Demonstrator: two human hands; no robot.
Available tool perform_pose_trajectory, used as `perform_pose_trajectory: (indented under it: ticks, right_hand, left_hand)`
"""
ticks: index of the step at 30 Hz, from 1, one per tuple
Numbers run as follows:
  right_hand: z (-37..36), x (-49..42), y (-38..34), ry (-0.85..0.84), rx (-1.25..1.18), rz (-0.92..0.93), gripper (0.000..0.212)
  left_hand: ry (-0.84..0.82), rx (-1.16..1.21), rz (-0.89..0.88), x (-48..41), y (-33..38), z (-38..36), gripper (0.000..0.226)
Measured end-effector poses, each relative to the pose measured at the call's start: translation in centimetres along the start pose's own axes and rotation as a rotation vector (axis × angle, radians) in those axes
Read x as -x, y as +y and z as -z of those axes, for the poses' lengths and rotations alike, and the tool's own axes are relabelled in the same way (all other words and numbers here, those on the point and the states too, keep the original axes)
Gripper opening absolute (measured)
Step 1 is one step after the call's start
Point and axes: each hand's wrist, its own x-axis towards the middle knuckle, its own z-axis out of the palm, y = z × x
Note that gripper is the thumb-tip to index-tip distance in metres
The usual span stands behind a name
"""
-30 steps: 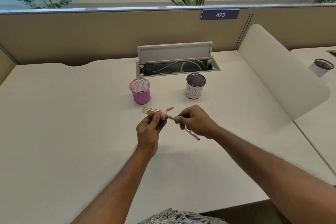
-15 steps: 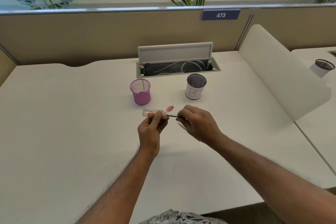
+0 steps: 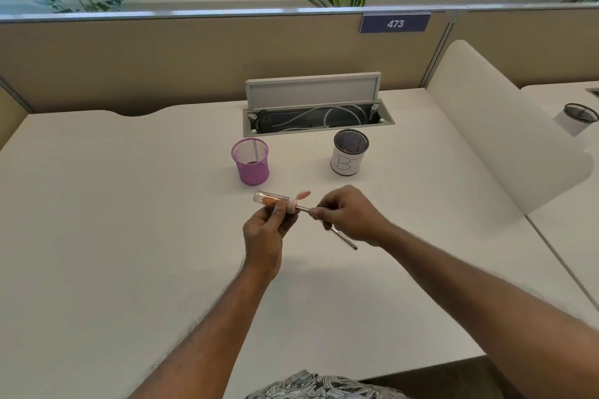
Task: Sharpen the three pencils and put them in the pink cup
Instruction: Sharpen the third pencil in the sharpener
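While the left hand (image 3: 264, 233) pinches a clear sharpener (image 3: 270, 198), the right hand (image 3: 351, 217) grips a slim pencil (image 3: 345, 239).

Both hands meet mid-counter (image 3: 113, 220): left hand (image 3: 264, 236) on the sharpener (image 3: 270, 199), right hand (image 3: 351, 217) on the pencil (image 3: 343, 238) going into it from the right. Just behind sits the mesh cup (image 3: 251, 162), labelled cup (image 3: 348, 154) to its right, cable tray (image 3: 317, 116) farther back.

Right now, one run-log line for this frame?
phase: sharpening | left hand: holds sharpener | right hand: grips pencil, tip in sharpener | pink cup: upright, behind hands
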Motion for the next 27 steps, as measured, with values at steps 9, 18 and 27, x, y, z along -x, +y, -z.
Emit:
perform_pose_trajectory:
  ticks: [9, 18, 27]
  right_hand:
    - [1.1, -0.4, -0.2, -0.32, -0.274, -0.284, 0.023]
    - [-0.9, 1.1, 1.6, 0.451, 0.72, 0.701, 0.013]
    - [-1.2, 0.6, 1.0, 0.281, 0.237, 0.321, 0.022]
  left_hand:
    - [-0.067, 0.032, -0.006, -0.1, 0.0, 0.4, 0.02]
    - [0.003, 0.052, -0.022, 0.0, -0.1, -0.4, 0.02]
    - [-0.023, 0.005, -0.048, -0.1, -0.1, -0.2, 0.019]
